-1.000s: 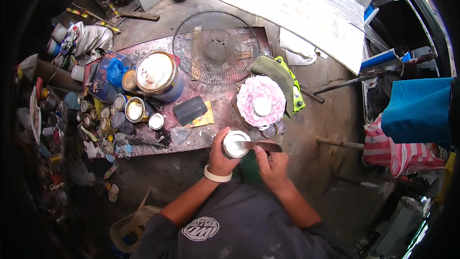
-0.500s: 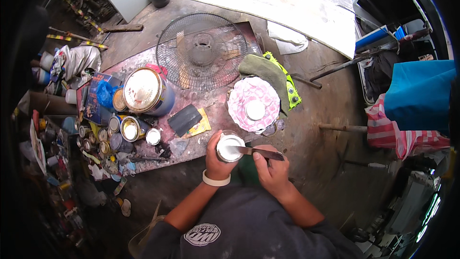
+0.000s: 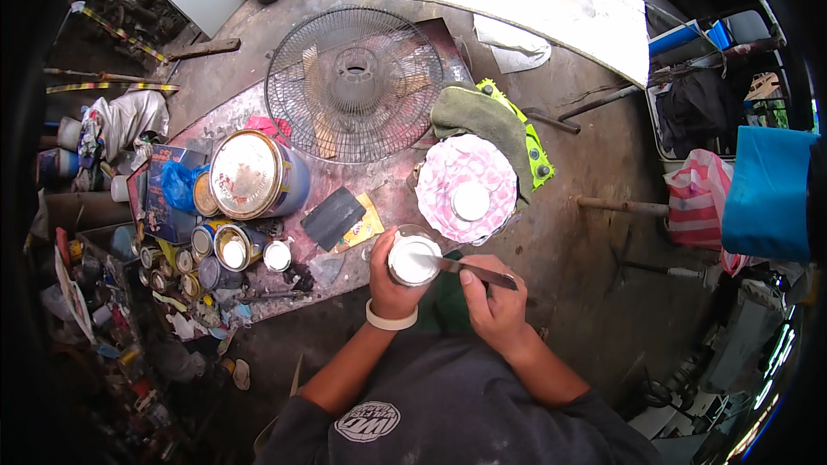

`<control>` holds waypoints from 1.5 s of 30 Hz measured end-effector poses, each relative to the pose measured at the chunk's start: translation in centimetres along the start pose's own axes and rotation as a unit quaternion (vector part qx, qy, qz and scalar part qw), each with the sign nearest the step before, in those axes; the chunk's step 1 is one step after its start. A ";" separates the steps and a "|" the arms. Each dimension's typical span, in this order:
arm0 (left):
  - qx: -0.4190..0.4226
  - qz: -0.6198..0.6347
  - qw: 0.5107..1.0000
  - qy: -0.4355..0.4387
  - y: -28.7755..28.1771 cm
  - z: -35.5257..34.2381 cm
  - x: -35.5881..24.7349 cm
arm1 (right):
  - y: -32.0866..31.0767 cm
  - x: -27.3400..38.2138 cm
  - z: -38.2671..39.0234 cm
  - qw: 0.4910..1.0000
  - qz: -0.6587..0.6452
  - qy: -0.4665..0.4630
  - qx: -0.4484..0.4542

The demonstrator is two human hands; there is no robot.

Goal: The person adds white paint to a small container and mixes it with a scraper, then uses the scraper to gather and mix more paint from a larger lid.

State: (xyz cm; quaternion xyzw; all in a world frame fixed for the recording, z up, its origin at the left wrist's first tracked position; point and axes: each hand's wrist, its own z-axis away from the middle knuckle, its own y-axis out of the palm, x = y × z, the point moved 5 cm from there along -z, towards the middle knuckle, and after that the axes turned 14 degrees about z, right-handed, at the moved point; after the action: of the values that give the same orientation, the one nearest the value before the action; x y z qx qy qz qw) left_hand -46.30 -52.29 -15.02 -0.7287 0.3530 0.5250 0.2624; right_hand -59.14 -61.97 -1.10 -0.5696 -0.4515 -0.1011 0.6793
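Observation:
My left hand (image 3: 393, 286) is wrapped round a small open cup (image 3: 413, 260) with white paste or paint in it. A putty knife (image 3: 484, 273) with a dark handle is gripped in my right hand (image 3: 496, 306). The knife's blade points left and its tip dips into the white stuff. Just beyond the cup lie a dark sanding pad (image 3: 332, 219) and a yellow packet (image 3: 363, 226). A pink-and-white cloth cover (image 3: 439, 185), with a round white lid (image 3: 470, 201) on it, sits beyond my right hand.
A big paint can (image 3: 247, 174) and several small cans stand on the table's left. A black fan guard (image 3: 355, 77) lies at the back, near a large white board (image 3: 482, 0). A green cloth (image 3: 482, 116) drapes over a lime-yellow object. Clutter piles up at the far left.
The view has shifted slightly. Both hands keep their grip on the cup and the putty knife, and the blade stays at the white stuff with a slightly changed tilt.

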 end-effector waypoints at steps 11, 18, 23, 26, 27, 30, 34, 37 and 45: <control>0.012 -0.006 1.000 -0.021 -0.1 -0.3 0.5 | 0.6 0.3 -0.4 0.999 0.001 -0.039 -0.013; 0.015 -0.011 1.000 -0.015 -0.2 -0.6 0.7 | 0.6 0.6 -0.5 0.998 -0.014 -0.046 -0.039; 0.018 0.005 1.000 -0.014 -0.4 -0.2 0.8 | 1.0 0.0 -0.7 0.998 0.041 -0.055 -0.011; 0.024 -0.013 0.999 -0.018 -0.4 -0.4 0.7 | 0.6 0.3 -0.5 0.998 0.025 -0.039 -0.032; 0.024 -0.017 0.999 -0.019 -0.5 -0.4 0.7 | 0.8 0.3 -0.4 0.999 0.028 -0.037 -0.015; 0.030 -0.012 0.999 -0.007 -0.7 -0.6 0.6 | 1.0 0.1 -0.4 0.999 0.036 -0.037 0.004; 0.036 -0.002 0.999 -0.022 -0.6 -0.5 0.9 | 1.6 -0.9 -0.1 0.999 0.015 0.041 0.025; 0.042 0.006 0.998 -0.038 -1.0 -0.1 1.1 | 1.0 -2.8 1.0 0.990 -0.053 0.131 -0.001; 0.044 0.031 0.998 -0.038 -1.4 -0.3 -0.2 | -0.1 -7.2 0.5 0.883 -0.335 0.329 -0.023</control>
State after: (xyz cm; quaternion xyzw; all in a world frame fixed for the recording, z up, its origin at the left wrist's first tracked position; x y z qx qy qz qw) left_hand -45.07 -51.67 -14.74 -0.6849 0.3881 0.5438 0.2908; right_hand -63.57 -64.27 -6.32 -0.3335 -0.3638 -0.5146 0.7012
